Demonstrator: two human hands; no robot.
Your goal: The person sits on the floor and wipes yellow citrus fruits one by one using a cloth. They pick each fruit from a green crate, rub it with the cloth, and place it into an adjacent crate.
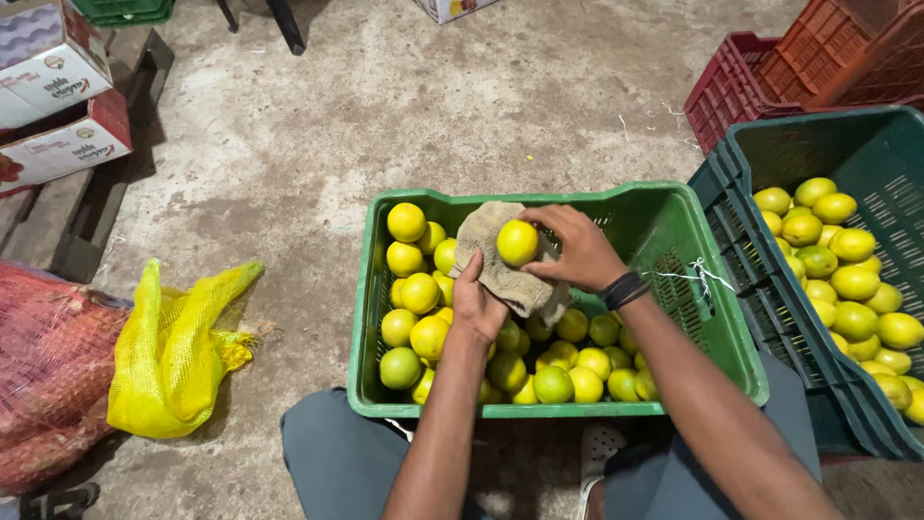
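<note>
**Two hands, one cloth, one yellow fruit above a green crate**

The left hand point(476, 303) rises from the lower middle of the view, forearm nearly upright, and its fingers are closed on a beige cloth point(500, 260) that drapes over and past the palm. The right hand point(577, 246) comes in from the lower right, the forearm running diagonally, a dark band point(626, 289) around the wrist. Its fingers curl over the top and side of a round yellow citrus fruit point(517, 243), pinning it against the cloth; the thumb is hidden, so how far the hold wraps around cannot be told. The fruit sits between the two hands, held in the air above the middle of a green plastic crate point(674, 226).

The crate rests on a rough, stained concrete floor point(385, 106) just in front of the person's knees, which are in grey trousers. It is partly filled with yellow and greenish fruit point(414, 318), heaped along the left wall and the near side. Touching its right edge stands a darker green crate point(866, 154), also holding yellow fruit, and behind that are stacked red and orange crates point(770, 67). On the left of the floor lie a crumpled yellow mesh bag point(173, 356) and, beside it, a red mesh sack point(48, 376). Cardboard boxes point(53, 96) sit on a wooden pallet at the upper left.

The held fruit is smooth, evenly bright yellow, and shows a faint sheen on its upper face.
</note>
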